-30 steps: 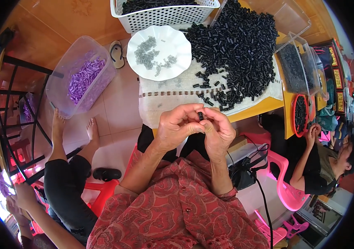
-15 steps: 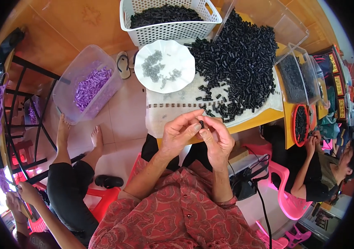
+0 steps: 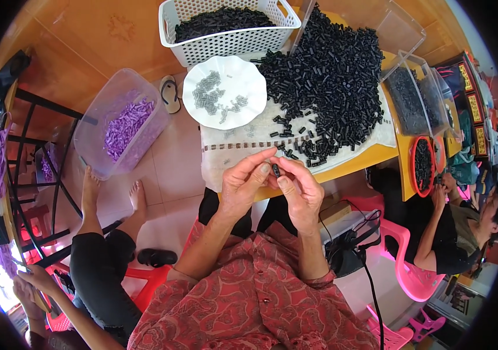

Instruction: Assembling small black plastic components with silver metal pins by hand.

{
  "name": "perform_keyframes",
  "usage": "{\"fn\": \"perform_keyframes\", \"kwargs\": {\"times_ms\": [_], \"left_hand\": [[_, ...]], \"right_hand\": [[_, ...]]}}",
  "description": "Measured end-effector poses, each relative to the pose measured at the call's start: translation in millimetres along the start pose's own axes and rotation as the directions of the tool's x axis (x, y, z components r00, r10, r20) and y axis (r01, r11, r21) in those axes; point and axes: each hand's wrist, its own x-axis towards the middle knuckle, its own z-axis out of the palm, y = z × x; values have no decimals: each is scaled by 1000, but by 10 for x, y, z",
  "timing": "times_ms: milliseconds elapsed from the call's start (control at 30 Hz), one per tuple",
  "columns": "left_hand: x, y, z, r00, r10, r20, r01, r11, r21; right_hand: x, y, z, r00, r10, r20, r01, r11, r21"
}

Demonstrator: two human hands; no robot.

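A small black cylindrical piece (image 3: 276, 170) is pinched between my two hands, just over the table's near edge. My left hand (image 3: 242, 185) is closed, its thumb and fingertips touching the piece from the left. From the other side my right hand (image 3: 299, 198) grips it between thumb and fingers. Whether a clear bit is also in my fingertips is too small to tell. Beyond my hands, loose black pieces (image 3: 333, 87) lie heaped on a white cloth (image 3: 217, 165). A scalloped white plate (image 3: 250, 93) carries small clear pieces (image 3: 208, 93).
A white perforated basket (image 3: 234, 46) of black pieces stands at the back. Clear bins (image 3: 406, 96) and a red tray (image 3: 417, 184) are at right, near a seated co-worker (image 3: 456, 233). Left, a tub (image 3: 88, 119) holds purple pieces; another person's legs (image 3: 94, 274) are beside it.
My hands stay together and have shifted slightly left and up in the picture. The black piece is turned a little and shows more between my thumbs. The whole view has shifted slightly.
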Motion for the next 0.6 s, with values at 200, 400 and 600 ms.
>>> {"fn": "perform_keyframes", "kwargs": {"times_ms": [200, 400, 600], "left_hand": [[-23, -38, 3, 996, -85, -19, 85, 996, 1], [5, -80, -82, 993, -120, -8, 120, 992, -33], [132, -4, -126, 990, -133, 56, 144, 940, -309]], "right_hand": [[-30, 25, 36, 996, 12, -84, -18, 997, -73], [2, 41, 27, 988, -142, -55, 114, 929, -353], [65, 46, -46, 974, -207, -90, 164, 922, -351]]}}
